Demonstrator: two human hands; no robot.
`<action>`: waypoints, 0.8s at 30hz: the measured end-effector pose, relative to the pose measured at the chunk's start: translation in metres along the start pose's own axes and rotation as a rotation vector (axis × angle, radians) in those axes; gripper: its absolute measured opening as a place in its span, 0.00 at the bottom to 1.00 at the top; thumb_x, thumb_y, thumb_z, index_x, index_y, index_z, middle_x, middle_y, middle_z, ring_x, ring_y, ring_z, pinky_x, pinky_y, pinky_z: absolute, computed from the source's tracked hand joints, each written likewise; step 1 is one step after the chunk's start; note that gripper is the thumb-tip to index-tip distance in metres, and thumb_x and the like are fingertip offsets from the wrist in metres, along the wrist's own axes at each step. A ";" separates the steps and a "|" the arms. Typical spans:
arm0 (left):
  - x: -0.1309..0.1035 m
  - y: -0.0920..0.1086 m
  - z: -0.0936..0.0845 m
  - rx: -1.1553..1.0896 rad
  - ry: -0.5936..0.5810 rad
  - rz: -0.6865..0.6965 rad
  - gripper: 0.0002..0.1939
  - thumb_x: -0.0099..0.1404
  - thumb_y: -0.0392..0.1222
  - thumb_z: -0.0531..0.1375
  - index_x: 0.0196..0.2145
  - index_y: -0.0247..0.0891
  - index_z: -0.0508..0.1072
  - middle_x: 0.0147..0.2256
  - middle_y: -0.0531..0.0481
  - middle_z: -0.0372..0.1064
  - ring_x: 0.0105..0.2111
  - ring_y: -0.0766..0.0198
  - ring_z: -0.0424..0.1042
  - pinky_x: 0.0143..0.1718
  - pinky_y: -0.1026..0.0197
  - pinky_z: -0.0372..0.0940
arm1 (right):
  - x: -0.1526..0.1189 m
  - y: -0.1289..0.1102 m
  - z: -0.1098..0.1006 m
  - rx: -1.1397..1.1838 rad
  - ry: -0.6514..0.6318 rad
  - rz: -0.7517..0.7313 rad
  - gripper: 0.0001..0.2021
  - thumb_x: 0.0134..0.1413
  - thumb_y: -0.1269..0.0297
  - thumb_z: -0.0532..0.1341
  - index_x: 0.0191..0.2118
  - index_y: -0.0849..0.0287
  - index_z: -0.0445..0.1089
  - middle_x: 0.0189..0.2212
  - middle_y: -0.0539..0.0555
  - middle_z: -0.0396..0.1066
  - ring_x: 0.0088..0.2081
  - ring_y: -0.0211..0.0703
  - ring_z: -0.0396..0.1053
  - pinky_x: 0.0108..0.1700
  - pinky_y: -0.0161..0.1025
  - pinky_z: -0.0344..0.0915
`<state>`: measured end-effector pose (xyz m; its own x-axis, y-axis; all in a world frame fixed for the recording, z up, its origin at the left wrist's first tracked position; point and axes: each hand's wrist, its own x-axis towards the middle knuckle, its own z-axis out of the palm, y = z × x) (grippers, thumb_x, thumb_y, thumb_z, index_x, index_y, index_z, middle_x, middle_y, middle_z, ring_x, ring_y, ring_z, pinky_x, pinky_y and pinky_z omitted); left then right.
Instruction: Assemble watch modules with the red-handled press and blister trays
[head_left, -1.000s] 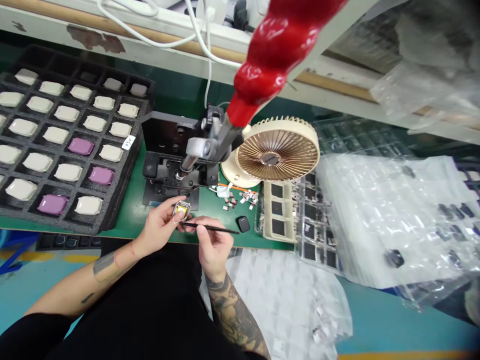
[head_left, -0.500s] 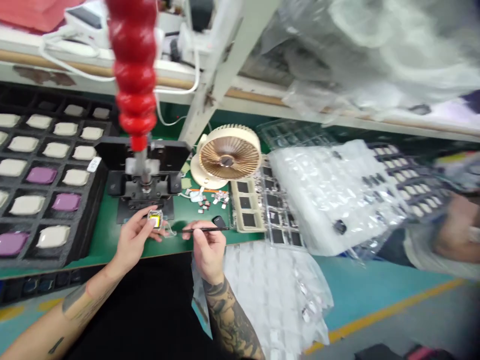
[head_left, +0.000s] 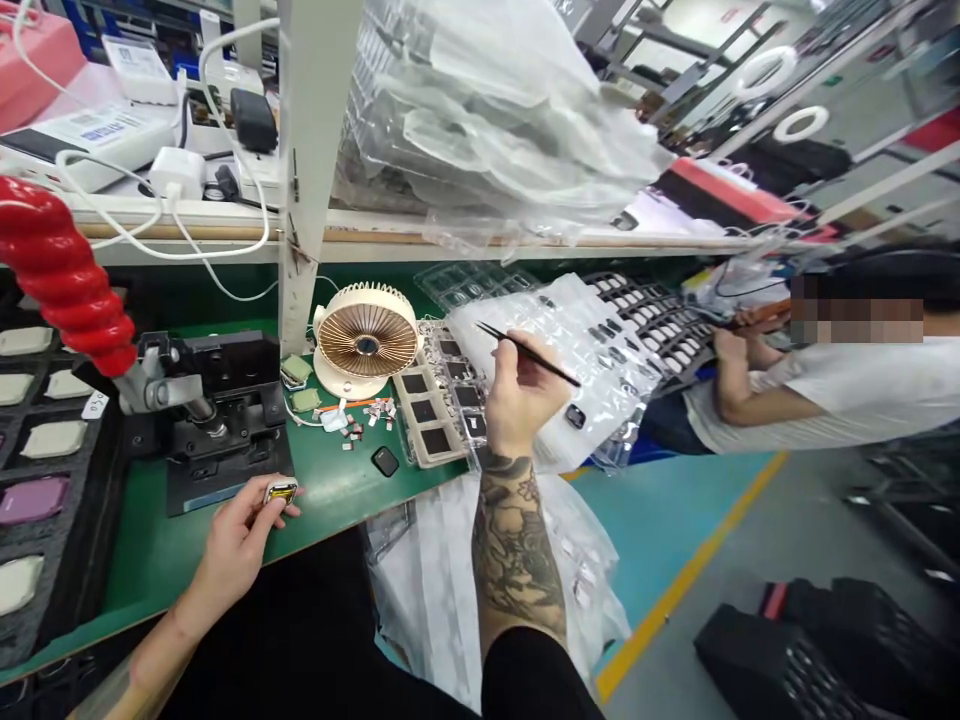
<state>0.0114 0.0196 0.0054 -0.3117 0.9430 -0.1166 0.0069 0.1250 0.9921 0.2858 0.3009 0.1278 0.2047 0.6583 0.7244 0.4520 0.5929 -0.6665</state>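
Note:
Near the front edge of the green bench, my left hand [head_left: 244, 530] grips a small square watch-like case [head_left: 280, 492] with a yellow inside showing. My right hand [head_left: 523, 390] holds black tweezers [head_left: 544, 364] in a closed grip, their tips pointing up and left. It hovers over the near side of a white plastic sheet [head_left: 510, 310] that has small dark parts on it. A small black square piece [head_left: 385, 461] lies on the bench between my hands, touching neither.
A cream fan [head_left: 366, 345] stands beside a beige tray [head_left: 455, 451]. At left are a black press [head_left: 217, 400] with a red handle [head_left: 67, 275] and a foam tray [head_left: 56, 570]. Another person [head_left: 840, 375] sits at the right, below a shelf edge.
The view has turned to the right. My right hand has moved away from my left, rightward over the plastic sheet, with the tweezers still held. My left hand still has the case.

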 end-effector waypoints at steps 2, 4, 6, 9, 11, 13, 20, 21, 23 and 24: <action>-0.002 0.000 -0.002 -0.010 0.038 0.010 0.16 0.79 0.53 0.63 0.53 0.39 0.79 0.48 0.41 0.85 0.37 0.58 0.83 0.41 0.56 0.77 | -0.041 -0.016 -0.002 -0.009 0.014 -0.074 0.08 0.71 0.60 0.67 0.50 0.53 0.82 0.44 0.56 0.81 0.44 0.48 0.81 0.49 0.49 0.79; -0.005 0.002 -0.005 -0.024 0.063 0.009 0.15 0.79 0.52 0.64 0.52 0.38 0.79 0.47 0.40 0.85 0.37 0.58 0.82 0.41 0.55 0.77 | -0.090 -0.034 -0.008 0.002 -0.131 -0.179 0.11 0.71 0.67 0.66 0.54 0.50 0.81 0.44 0.55 0.82 0.45 0.48 0.81 0.49 0.49 0.79; -0.006 0.005 -0.006 -0.034 0.076 0.005 0.15 0.78 0.52 0.64 0.52 0.38 0.79 0.47 0.40 0.85 0.36 0.58 0.82 0.41 0.55 0.77 | -0.136 -0.047 -0.008 0.064 -0.422 -0.304 0.17 0.71 0.72 0.64 0.60 0.48 0.79 0.44 0.54 0.82 0.44 0.47 0.80 0.46 0.47 0.78; -0.005 0.012 -0.005 -0.047 0.100 0.000 0.15 0.78 0.52 0.65 0.52 0.37 0.78 0.47 0.40 0.85 0.36 0.58 0.82 0.41 0.55 0.77 | -0.182 -0.054 0.005 0.038 -0.851 -0.420 0.19 0.74 0.71 0.61 0.63 0.45 0.77 0.45 0.55 0.82 0.46 0.48 0.78 0.46 0.46 0.75; -0.005 0.014 -0.005 -0.057 0.109 0.000 0.15 0.78 0.51 0.65 0.53 0.38 0.78 0.48 0.40 0.85 0.37 0.58 0.82 0.42 0.55 0.77 | -0.193 -0.053 0.015 -0.061 -1.026 -0.416 0.18 0.76 0.69 0.59 0.63 0.45 0.77 0.47 0.56 0.82 0.48 0.48 0.77 0.48 0.47 0.73; -0.005 0.014 -0.004 -0.072 0.107 0.003 0.15 0.79 0.50 0.65 0.53 0.38 0.77 0.49 0.41 0.85 0.37 0.59 0.81 0.42 0.56 0.77 | -0.191 -0.050 0.017 -0.114 -1.105 -0.380 0.19 0.78 0.69 0.57 0.64 0.47 0.76 0.49 0.57 0.82 0.48 0.48 0.76 0.48 0.47 0.73; -0.006 0.011 -0.006 -0.171 0.094 0.002 0.14 0.79 0.49 0.64 0.55 0.37 0.75 0.50 0.39 0.84 0.39 0.58 0.83 0.42 0.56 0.76 | -0.153 -0.044 -0.024 -0.421 -0.972 -0.128 0.18 0.75 0.64 0.60 0.65 0.52 0.73 0.55 0.62 0.78 0.55 0.58 0.76 0.56 0.54 0.76; -0.006 0.011 -0.006 -0.178 0.093 -0.001 0.14 0.79 0.49 0.65 0.55 0.37 0.75 0.50 0.39 0.84 0.39 0.57 0.83 0.42 0.56 0.76 | -0.154 -0.044 -0.029 -0.476 -0.992 -0.099 0.18 0.74 0.64 0.61 0.65 0.53 0.72 0.56 0.62 0.78 0.56 0.59 0.77 0.56 0.54 0.76; -0.006 0.013 -0.007 -0.200 0.086 -0.006 0.14 0.79 0.49 0.65 0.54 0.37 0.75 0.50 0.38 0.85 0.39 0.57 0.84 0.41 0.55 0.77 | -0.159 -0.043 -0.034 -0.553 -1.029 -0.046 0.18 0.73 0.65 0.62 0.65 0.53 0.72 0.57 0.62 0.78 0.54 0.59 0.78 0.52 0.52 0.77; -0.006 0.014 -0.007 -0.216 0.083 -0.008 0.14 0.78 0.49 0.66 0.53 0.37 0.74 0.50 0.38 0.85 0.39 0.56 0.85 0.41 0.55 0.77 | -0.164 -0.043 -0.035 -0.572 -1.033 -0.020 0.18 0.73 0.66 0.61 0.64 0.53 0.72 0.57 0.62 0.78 0.52 0.58 0.79 0.50 0.51 0.78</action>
<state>0.0067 0.0137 0.0200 -0.3882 0.9125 -0.1294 -0.1969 0.0551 0.9789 0.2631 0.1516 0.0434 -0.4873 0.8703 0.0723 0.8245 0.4857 -0.2903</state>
